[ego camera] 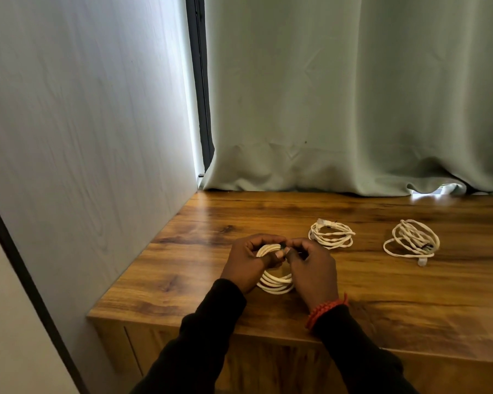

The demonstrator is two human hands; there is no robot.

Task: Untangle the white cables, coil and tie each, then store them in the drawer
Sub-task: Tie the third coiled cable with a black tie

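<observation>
A coiled white cable [276, 282] stands between my hands on the wooden cabinet top [382, 294]. My left hand [251, 260] grips the top of the coil. My right hand [310, 265] pinches a small dark tie [283, 246] at the top of that coil. A second coiled white cable [331, 234] lies flat to the right, behind my right hand. A third white cable [410, 241], looser, with a dark tie on it, lies further right. The far side of the held coil is hidden by my fingers.
A pale wood-grain panel [83, 137] walls off the left side. A grey-green curtain [353, 95] hangs behind the cabinet top down to its back edge. The cabinet's front face [268, 365] shows below its near edge.
</observation>
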